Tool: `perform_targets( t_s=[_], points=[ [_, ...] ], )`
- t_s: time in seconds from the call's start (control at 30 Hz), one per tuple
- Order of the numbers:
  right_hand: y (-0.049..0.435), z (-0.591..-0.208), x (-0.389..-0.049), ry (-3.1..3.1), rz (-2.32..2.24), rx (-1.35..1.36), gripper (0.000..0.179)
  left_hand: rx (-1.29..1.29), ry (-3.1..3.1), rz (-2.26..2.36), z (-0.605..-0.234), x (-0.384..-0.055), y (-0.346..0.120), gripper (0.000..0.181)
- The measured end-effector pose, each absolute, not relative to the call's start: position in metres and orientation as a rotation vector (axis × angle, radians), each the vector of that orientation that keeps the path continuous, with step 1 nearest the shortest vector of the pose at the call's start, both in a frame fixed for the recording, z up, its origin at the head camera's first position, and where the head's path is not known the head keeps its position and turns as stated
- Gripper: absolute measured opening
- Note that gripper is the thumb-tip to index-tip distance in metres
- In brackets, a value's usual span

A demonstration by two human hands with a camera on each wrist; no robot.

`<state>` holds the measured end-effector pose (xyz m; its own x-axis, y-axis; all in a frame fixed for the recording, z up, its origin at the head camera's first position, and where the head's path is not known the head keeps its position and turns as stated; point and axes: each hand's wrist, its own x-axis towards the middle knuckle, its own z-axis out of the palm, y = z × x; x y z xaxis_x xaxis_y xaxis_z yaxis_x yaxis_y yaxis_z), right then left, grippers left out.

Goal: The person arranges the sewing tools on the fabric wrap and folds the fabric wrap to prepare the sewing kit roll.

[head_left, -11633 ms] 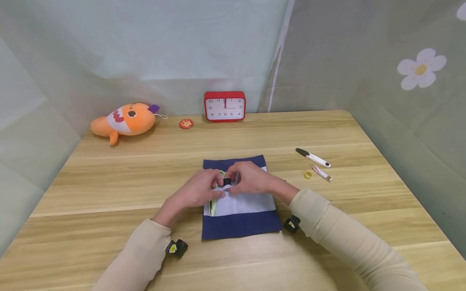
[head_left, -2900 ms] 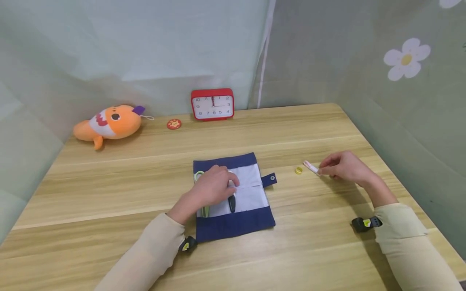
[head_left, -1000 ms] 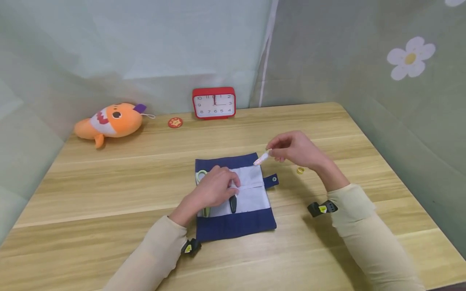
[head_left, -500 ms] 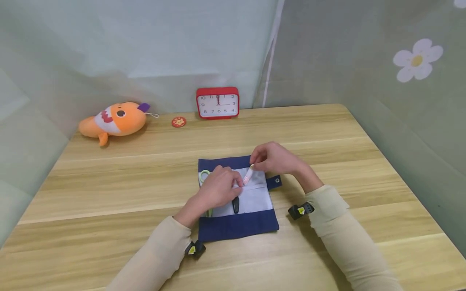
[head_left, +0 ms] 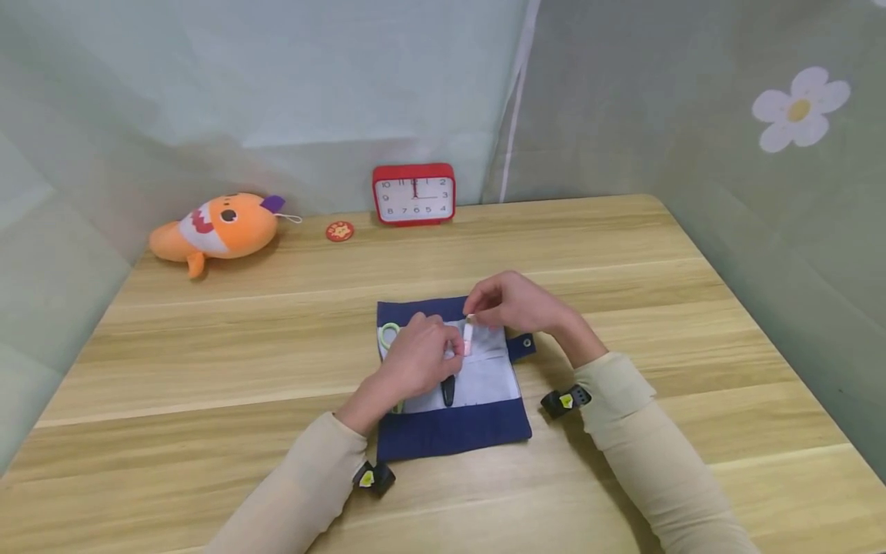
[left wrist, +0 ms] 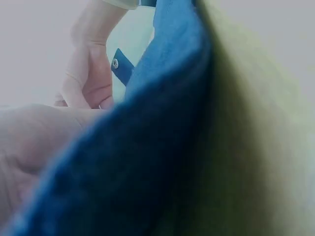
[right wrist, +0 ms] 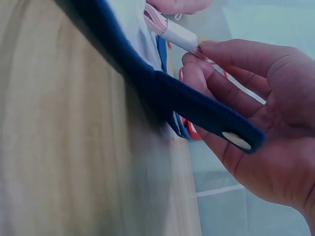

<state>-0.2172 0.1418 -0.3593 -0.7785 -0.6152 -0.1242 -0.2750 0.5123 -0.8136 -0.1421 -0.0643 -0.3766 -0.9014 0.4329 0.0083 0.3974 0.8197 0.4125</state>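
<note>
The right hand (head_left: pixel 514 304) pinches the tape (head_left: pixel 468 337) over the blue case (head_left: pixel 453 428). I cannot tell if the left hand (head_left: pixel 420 354), just beside it, grips anything. Tucking the tape in seems the step now; next likely calls for a soft push, then letting go.

The left sleeve (head_left: pixel 287 488) and right sleeve (head_left: pixel 667 454) are creamy tan, long and wrinkly. A little black box (head_left: pixel 377 481) with a yellow patch sits by the left cuff (head_left: pixel 341 440), its twin box (head_left: pixel 554 404) by the right cuff (head_left: pixel 609 377). Left grip (head_left: pixel 421 350) and right grip (head_left: pixel 515 302) are bare.
</note>
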Motion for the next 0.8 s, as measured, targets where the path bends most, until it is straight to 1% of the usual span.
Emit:
perform_targets(
  t_s=[0.23,0.43,0.8],
  points=[
    [0.1364,-0.3646,-0.2146,2.321,-1.191,-0.707,0.014,0.698,2.935,0.615,-0.378,-0.1412,-0.0637,0.006],
    [0.1328,-0.3676,-0.215,2.272,-1.149,-0.691,0.011,0.706,2.926,0.627,-0.3779,-0.1399,-0.0633,0.008],
    [0.1325,-0.3688,-0.2153,2.293,-1.069,-0.711,0.008,0.672,2.905,0.608,-0.377,-0.1387,-0.063,0.007]
  ],
)
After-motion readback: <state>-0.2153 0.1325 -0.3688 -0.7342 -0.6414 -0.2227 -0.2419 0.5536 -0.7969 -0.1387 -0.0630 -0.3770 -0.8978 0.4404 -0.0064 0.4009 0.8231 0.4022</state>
